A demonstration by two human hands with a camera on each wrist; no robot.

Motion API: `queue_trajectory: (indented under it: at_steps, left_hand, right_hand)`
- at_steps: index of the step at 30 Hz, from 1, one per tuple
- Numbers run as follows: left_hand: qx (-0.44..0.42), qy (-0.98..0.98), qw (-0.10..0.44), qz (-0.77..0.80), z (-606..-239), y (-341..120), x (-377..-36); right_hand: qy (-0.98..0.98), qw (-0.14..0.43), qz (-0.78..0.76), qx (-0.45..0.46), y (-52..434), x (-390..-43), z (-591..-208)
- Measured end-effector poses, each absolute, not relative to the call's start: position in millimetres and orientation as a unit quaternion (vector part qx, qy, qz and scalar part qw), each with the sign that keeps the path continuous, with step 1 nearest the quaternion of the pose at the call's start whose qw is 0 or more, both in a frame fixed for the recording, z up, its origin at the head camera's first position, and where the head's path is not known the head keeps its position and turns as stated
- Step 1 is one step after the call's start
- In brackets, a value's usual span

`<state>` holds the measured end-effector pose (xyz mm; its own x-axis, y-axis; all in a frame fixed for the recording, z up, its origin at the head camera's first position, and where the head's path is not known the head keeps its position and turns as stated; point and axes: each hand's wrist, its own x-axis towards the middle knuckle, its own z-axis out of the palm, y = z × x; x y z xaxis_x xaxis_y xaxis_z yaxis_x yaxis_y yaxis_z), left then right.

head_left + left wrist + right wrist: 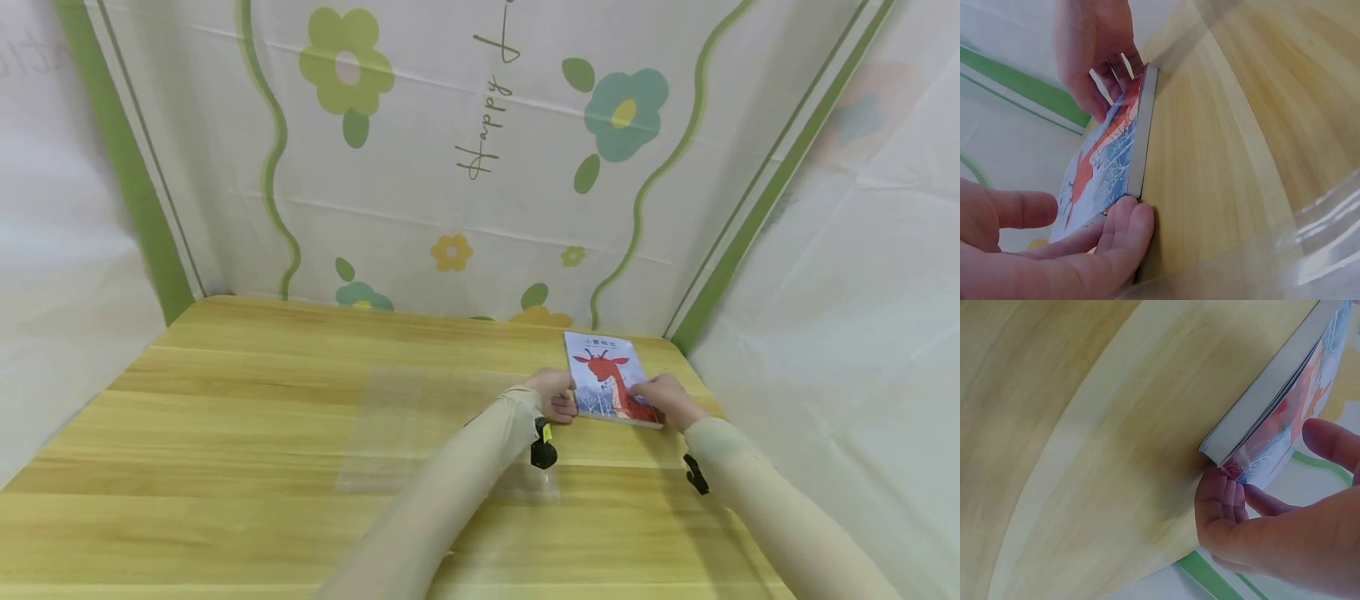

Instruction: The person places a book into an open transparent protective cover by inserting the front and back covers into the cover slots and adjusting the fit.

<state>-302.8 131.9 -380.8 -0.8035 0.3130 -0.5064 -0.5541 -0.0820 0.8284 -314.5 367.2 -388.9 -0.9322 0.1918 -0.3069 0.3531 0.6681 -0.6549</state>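
A thin picture book [603, 371] with a red deer on its pale blue cover lies at the table's far right. My left hand [553, 393] has its fingers curled at the book's left edge, by the near corner; in the left wrist view its thumb stands above the cover [1110, 159]. At the near right corner, my right hand [670, 400] holds the book, fingers round the edge and thumb over the cover. The right wrist view shows those fingers at the corner of the page block [1272, 387]. The book's underside is hidden.
A clear plastic sheet or bag [382, 442] lies flat on the wooden table [187, 442], partly under my left forearm. White curtains with flower prints [450, 108] hang behind the table and at both sides. The right curtain [847, 333] is close to my right arm.
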Motion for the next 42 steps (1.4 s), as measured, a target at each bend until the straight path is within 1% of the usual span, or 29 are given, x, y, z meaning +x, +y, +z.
queue_trajectory:
  at_steps: [4, 10, 19, 22, 30, 42]
  left_hand:
    - [-0.116, 0.611, 0.290, 0.727, -386.1, 137.5, -307.3]
    - [-0.116, 0.637, 0.278, 0.709, -388.2, 141.0, -310.0]
    - [-0.141, 0.609, 0.262, 0.735, -383.7, 137.9, -309.0]
    - [-0.144, 0.597, 0.268, 0.742, -385.5, 138.8, -309.0]
    - [-0.117, 0.607, 0.273, 0.737, -391.1, 146.7, -311.4]
    - [-0.102, 0.554, 0.283, 0.776, -397.5, 142.1, -314.8]
  right_hand:
    - [0.901, 0.102, -0.384, 0.172, 365.1, -313.8, -387.6]
    - [0.902, 0.093, -0.386, 0.169, 361.1, -312.6, -385.5]
    - [0.898, 0.100, -0.391, 0.174, 354.2, -316.1, -386.5]
    - [0.898, 0.102, -0.392, 0.171, 354.5, -316.3, -386.7]
    - [0.893, 0.108, -0.402, 0.172, 358.4, -312.6, -384.0]
    - [0.880, 0.111, -0.427, 0.178, 360.6, -312.4, -384.2]
